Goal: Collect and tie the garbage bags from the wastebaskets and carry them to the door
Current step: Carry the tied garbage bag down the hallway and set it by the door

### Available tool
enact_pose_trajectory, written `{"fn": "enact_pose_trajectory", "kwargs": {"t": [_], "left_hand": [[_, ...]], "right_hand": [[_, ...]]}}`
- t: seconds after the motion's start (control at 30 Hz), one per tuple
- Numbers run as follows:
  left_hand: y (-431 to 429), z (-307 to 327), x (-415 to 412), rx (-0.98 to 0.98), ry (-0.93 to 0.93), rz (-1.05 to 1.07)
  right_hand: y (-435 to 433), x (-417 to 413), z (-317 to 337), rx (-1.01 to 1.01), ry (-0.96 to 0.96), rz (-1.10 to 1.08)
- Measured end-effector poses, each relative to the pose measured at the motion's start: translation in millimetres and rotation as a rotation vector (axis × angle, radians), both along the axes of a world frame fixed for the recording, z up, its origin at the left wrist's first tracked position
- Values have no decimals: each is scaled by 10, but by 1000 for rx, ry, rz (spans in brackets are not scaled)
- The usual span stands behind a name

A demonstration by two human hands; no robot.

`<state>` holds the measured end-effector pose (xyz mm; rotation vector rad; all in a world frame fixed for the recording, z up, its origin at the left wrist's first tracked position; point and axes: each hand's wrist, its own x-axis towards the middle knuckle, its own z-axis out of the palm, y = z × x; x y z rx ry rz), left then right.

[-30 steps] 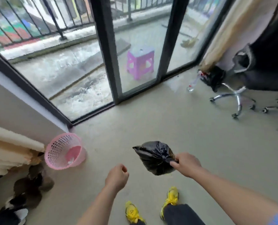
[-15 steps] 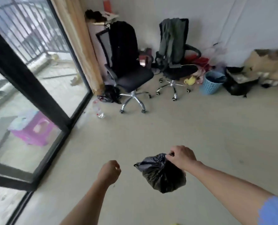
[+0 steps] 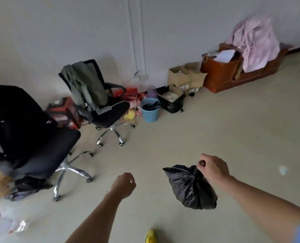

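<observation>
My right hand grips the knotted neck of a small, full black garbage bag, which hangs above the floor in front of me. My left hand is a closed fist holding nothing, left of the bag and apart from it. By the far wall stands a blue wastebasket lined with a black bag that sits open in it.
Two black office chairs stand at left, the farther one draped with green clothing. Cardboard boxes, a black bag of items and a brown box under pink cloth line the wall. Litter lies at bottom left.
My view has swung right, from the glass balcony door and pink basket to the wall with the chairs and blue wastebasket. The bag stays in my right hand.
</observation>
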<state>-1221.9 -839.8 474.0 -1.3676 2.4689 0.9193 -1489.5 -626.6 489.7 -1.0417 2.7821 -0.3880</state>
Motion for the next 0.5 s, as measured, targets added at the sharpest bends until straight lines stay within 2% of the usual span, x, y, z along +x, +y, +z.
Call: {"fn": "enact_pose_trajectory", "kwargs": {"t": [0.27, 0.5], "left_hand": [[-1128, 361, -2600, -89, -24, -390], [-1259, 292, -4880, -38, -14, -580]], "right_hand": [[-313, -1788, 380, -135, 24, -418], [-351, -3567, 277, -189, 23, -547]]}}
